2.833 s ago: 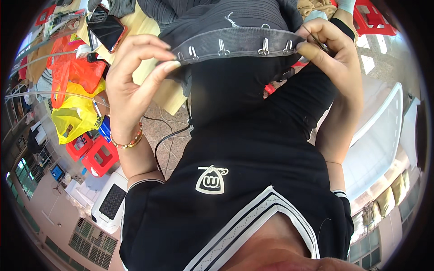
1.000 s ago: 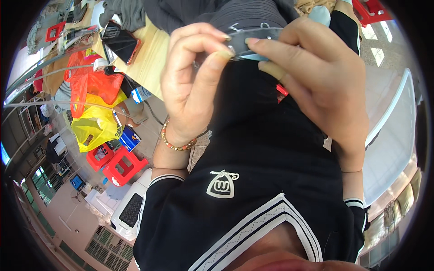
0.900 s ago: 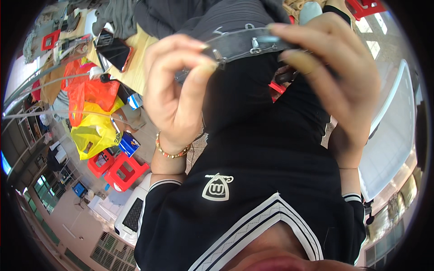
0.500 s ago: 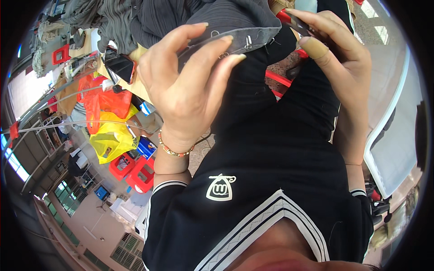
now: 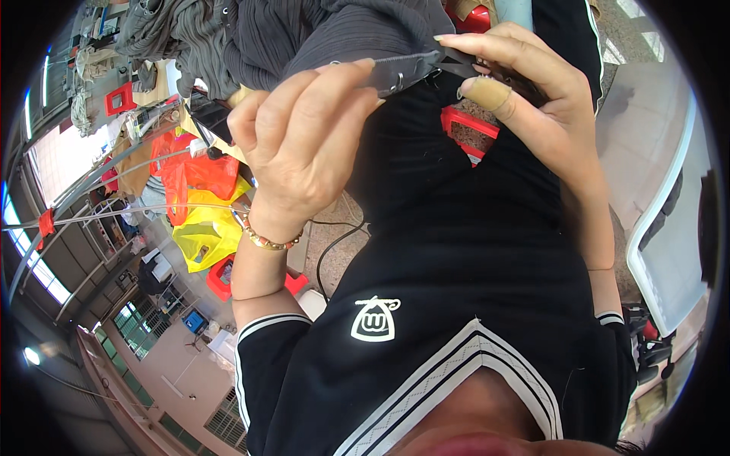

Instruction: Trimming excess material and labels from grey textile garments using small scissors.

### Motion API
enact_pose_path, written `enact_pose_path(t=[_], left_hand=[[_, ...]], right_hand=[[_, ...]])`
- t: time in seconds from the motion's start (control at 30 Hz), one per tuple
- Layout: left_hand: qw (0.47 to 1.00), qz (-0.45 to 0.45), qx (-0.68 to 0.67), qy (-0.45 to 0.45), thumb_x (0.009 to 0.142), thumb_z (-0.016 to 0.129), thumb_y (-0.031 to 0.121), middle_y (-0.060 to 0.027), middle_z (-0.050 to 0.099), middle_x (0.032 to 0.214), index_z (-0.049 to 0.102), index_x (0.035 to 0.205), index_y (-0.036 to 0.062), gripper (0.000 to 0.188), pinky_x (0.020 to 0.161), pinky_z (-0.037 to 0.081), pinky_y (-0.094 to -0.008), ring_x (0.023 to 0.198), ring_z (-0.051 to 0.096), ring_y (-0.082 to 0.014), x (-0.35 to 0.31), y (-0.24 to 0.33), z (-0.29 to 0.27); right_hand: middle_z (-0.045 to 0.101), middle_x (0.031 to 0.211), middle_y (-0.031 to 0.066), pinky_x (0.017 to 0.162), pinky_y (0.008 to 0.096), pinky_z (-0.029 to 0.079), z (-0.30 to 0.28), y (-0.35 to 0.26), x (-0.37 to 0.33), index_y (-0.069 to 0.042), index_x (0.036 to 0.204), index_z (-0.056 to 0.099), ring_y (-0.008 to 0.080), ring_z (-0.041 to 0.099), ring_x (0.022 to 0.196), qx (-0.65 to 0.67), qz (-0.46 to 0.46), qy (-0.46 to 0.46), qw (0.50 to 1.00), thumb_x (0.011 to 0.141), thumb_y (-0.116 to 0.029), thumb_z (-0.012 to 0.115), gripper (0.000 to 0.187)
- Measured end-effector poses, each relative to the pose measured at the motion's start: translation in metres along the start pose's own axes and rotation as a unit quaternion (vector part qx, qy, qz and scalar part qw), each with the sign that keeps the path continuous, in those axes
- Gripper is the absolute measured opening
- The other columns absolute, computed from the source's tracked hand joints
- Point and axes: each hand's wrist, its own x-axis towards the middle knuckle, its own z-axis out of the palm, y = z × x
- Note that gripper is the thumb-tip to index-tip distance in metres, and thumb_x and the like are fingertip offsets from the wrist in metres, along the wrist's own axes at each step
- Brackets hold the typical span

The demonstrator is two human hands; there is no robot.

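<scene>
Left hand [image 5: 304,144]: fingers curled, thumb and fingertips pinched shut on the grey strip [image 5: 399,72] with metal hooks, at the edge of the dark pleated garment [image 5: 304,34]. Right hand [image 5: 532,99]: fingers bent, gripping the strip's other end just beside the left fingertips; bandage [image 5: 487,93] on one finger. Yellow bag [image 5: 205,228] well below the left fingers.

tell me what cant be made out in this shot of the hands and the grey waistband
- Grey waistband, head view: the left hand covers one end, the right hand the other.
- Metal hooks on it: too small and blurred to count.
- Grey garment: cut off by the top edge.
- Right fingertips: hidden behind the fabric.
</scene>
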Motion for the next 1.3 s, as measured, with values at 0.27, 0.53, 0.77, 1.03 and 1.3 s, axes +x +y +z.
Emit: enact_pose_path(t=[0.27, 0.53, 0.77, 1.03, 1.3], left_hand=[[0.937, -0.198, -0.285, 0.041, 0.082, 0.068, 0.008, -0.0111, 0.063, 0.109, 0.063, 0.088, 0.0053, 0.008, 0.087, 0.041, -0.0337, 0.098, 0.057, -0.0253, -0.011, 0.011, 0.002], [0.976, -0.179, -0.127, 0.004, 0.073, 0.077, 0.016, -0.0065, 0.062, 0.117, 0.070, 0.094, 0.0110, 0.023, 0.089, 0.036, -0.0337, 0.103, 0.056, -0.0222, -0.002, 0.012, 0.000], [0.985, -0.136, -0.100, -0.031, 0.074, 0.077, 0.010, -0.0059, 0.066, 0.115, 0.072, 0.088, 0.0107, 0.014, 0.093, 0.035, -0.0336, 0.104, 0.056, -0.0225, 0.006, 0.014, -0.006], [0.951, -0.206, -0.231, -0.022, 0.075, 0.073, 0.009, -0.0076, 0.065, 0.111, 0.068, 0.084, 0.0079, 0.011, 0.091, 0.038, -0.0340, 0.101, 0.056, -0.0242, -0.003, 0.012, -0.011], [0.805, -0.315, -0.493, 0.097, 0.091, 0.059, 0.007, -0.0174, 0.058, 0.121, 0.059, 0.096, 0.0001, 0.008, 0.093, 0.041, -0.0294, 0.106, 0.055, -0.0190, -0.017, 0.013, -0.002]], right_hand=[[0.054, 0.086, 0.0017, 0.065, 0.0199, 0.036, 0.003, 0.000, -0.001, -0.001, 0.115, 0.067, 0.0084, 0.049, 0.076, -0.026, -0.013, -0.005, 1.000, 0.078, 0.000, 0.068, 0.037], [0.053, 0.085, 0.0014, 0.064, 0.0190, 0.036, 0.013, 0.007, -0.008, -0.002, 0.115, 0.067, 0.0076, 0.049, 0.076, -0.015, -0.009, -0.006, 1.000, 0.078, -0.001, 0.069, 0.037], [0.052, 0.085, 0.0018, 0.063, 0.0196, 0.036, 0.011, 0.008, -0.012, -0.002, 0.115, 0.067, 0.0080, 0.048, 0.074, -0.019, -0.017, -0.005, 1.000, 0.078, 0.000, 0.070, 0.037], [0.053, 0.084, 0.0037, 0.063, 0.0214, 0.039, 0.011, 0.006, -0.011, -0.002, 0.116, 0.067, 0.0110, 0.049, 0.072, -0.064, -0.087, -0.004, 0.994, 0.075, 0.001, 0.073, 0.042], [0.055, 0.085, 0.0044, 0.059, 0.0236, 0.041, 0.024, -0.009, 0.009, -0.004, 0.116, 0.067, 0.0118, 0.050, 0.069, -0.077, -0.134, -0.029, 0.988, 0.073, -0.003, 0.075, 0.044]])
